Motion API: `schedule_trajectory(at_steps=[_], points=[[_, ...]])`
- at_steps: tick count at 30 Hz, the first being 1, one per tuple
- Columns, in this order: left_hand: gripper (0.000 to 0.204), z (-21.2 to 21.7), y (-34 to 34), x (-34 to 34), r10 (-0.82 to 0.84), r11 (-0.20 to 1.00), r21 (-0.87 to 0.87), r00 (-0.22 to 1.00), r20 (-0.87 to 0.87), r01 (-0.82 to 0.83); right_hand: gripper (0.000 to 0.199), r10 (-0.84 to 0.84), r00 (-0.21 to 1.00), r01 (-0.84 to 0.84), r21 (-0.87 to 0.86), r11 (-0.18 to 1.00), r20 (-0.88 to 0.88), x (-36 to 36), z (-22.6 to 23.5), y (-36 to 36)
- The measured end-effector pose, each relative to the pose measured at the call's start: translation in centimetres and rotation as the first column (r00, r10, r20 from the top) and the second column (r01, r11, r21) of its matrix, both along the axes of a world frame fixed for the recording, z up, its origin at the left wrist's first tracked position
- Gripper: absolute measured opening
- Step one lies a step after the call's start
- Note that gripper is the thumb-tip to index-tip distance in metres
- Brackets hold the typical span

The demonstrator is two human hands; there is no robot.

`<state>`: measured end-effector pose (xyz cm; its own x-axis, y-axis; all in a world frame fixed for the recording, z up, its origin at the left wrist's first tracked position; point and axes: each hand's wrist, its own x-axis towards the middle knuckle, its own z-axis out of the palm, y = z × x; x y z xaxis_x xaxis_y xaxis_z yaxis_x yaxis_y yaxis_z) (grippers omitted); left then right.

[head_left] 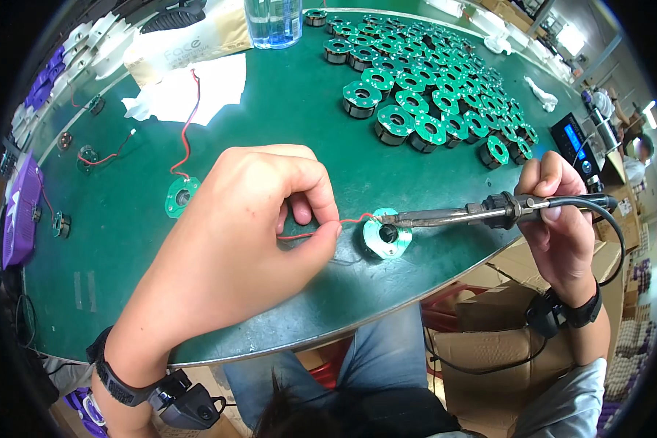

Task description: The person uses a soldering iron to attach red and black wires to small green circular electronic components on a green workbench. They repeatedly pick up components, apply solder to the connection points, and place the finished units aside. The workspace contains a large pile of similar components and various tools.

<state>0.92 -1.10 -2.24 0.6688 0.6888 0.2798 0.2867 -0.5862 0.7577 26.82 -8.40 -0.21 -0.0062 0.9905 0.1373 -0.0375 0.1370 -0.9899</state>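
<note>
My left hand point(263, 212) pinches a thin red wire point(352, 220) between thumb and forefinger. The wire's end meets the upper edge of a green ring-shaped circuit board point(376, 243) lying on the table. In my right hand point(562, 226) is a soldering iron point(467, 213), held nearly level from the right. Its tip rests at the board's upper edge, beside the wire end; whether they touch is too small to tell. Left of my left hand, another green ring board point(177, 198) has a red wire point(185, 142) running up to a white tissue point(197, 91).
Many green-topped ring parts point(431, 80) crowd the table's far right. A tissue pack point(190, 47) and a clear bottle point(274, 22) stand at the back. A purple tray point(22, 212) sits at left. A black device with a blue display point(575, 142) is at right.
</note>
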Motion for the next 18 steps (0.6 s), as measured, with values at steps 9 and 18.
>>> schedule_trajectory(at_steps=[9, 18], points=[[0.008, 0.06, -0.07, -0.03, 0.012, 1.000, -0.004, 1.000, -0.004, -0.012, 0.025, 0.010, 1.000, -0.010, 0.007, 1.000, 0.003, 0.04, -0.11, 0.00], [0.007, -0.05, -0.05, -0.10, 0.017, 1.000, 0.002, 1.000, 0.003, -0.017, 0.025, 0.021, 1.000, -0.020, 0.027, 0.999, -0.001, 0.05, -0.21, 0.00]])
